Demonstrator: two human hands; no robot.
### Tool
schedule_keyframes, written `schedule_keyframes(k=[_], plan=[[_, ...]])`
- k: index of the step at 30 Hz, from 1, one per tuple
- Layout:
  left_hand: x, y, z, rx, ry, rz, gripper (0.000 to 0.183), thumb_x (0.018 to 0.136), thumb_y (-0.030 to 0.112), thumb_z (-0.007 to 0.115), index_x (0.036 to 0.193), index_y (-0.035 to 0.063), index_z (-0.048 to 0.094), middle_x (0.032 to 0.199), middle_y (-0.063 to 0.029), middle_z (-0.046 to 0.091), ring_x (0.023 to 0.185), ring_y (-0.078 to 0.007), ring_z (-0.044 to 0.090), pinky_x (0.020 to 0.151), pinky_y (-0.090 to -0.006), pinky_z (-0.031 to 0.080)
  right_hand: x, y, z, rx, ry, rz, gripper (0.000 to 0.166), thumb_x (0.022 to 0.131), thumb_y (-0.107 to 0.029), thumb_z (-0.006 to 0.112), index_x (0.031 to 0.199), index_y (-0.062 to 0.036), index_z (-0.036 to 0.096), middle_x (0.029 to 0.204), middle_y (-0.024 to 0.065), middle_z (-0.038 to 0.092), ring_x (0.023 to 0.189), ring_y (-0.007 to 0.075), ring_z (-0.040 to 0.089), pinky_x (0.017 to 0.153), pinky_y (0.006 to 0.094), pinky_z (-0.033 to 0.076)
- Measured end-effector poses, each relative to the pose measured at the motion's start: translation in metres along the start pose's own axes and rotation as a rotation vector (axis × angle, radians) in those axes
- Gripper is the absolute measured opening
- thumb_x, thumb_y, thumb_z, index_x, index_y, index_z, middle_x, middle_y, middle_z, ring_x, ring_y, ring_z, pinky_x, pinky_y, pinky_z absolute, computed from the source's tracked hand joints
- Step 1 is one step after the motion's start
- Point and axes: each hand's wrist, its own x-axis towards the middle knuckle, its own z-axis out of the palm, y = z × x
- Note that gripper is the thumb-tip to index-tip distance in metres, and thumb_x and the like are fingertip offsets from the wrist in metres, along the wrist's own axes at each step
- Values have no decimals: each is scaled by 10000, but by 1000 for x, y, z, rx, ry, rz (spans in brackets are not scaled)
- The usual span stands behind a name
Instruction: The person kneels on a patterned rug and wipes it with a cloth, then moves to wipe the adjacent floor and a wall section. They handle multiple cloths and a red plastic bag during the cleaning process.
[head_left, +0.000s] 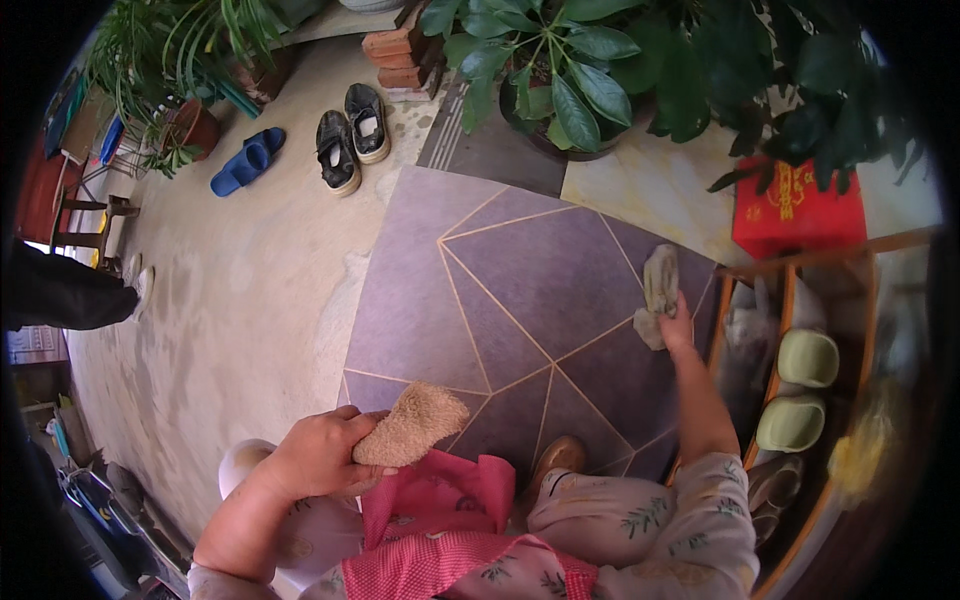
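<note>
My left hand (322, 454) grips a folded tan terry cloth (416, 427) above my lap, its free end sticking out past my thumb. Out to the right, my right hand (677, 326) holds a crumpled grey-green cloth (661, 279) over the far right part of a purple floor mat (517, 300) with gold lines. Whether that cloth touches the mat I cannot tell. A pink apron (442, 491) lies across my lap, and my brown shoe (561, 454) rests on the mat's near edge.
Close on my right, a wooden shoe rack (784, 330) holds pale green slippers (808, 358). Beyond it sits a red box (799, 206) under a leafy potted plant (585, 75). Black shoes (352, 139) and a blue slipper (247, 161) lie ahead. Another person's leg (67, 289) shows at left.
</note>
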Motion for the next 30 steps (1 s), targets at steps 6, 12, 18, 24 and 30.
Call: schedule_keyframes(k=[6, 12, 18, 24, 30], plan=[[2, 1, 1, -1, 10, 1, 542, 701, 338, 727, 1170, 117, 570, 868, -124, 621, 792, -328, 622, 694, -399, 506, -9, -44, 39, -353, -40, 261, 912, 719, -426, 672, 1431, -178, 159, 1450, 129, 222, 1323, 355, 220, 1010, 581, 262], [8, 8, 0, -14, -19, -18, 558, 707, 330, 720, 1193, 117, 549, 907, -129, 616, 812, -334, 618, 705, -402, 503, -10, -49, 32, -472, 9, 175, 790, 750, -382, 704, 1367, -175, 256, 1362, 124, 315, 1260, 331, 305, 945, 557, 361], [7, 6, 2, -17, -19, -11, 556, 719, 354, 714, 1195, 119, 547, 896, -130, 613, 806, -337, 617, 702, -403, 501, -15, -40, 34, -523, 36, 62, 753, 779, -342, 684, 1373, -161, 258, 1346, 136, 332, 1238, 338, 332, 923, 545, 390], [7, 5, 4, -3, -2, -2, 553, 724, 373, 712, 1189, 118, 552, 881, -138, 612, 795, -341, 617, 695, -406, 499, -18, -35, 36, -507, 84, 14, 745, 770, -307, 685, 1368, -147, 269, 1308, 154, 367, 1225, 360, 350, 943, 528, 379], [3, 3, 3, -18, 8, 0, 569, 729, 387, 704, 1202, 112, 543, 874, -145, 611, 789, -347, 616, 693, -408, 499, -15, -28, 38, -521, 142, -74, 750, 756, -269, 691, 1365, -134, 275, 1265, 181, 406, 1187, 384, 386, 955, 491, 382]])
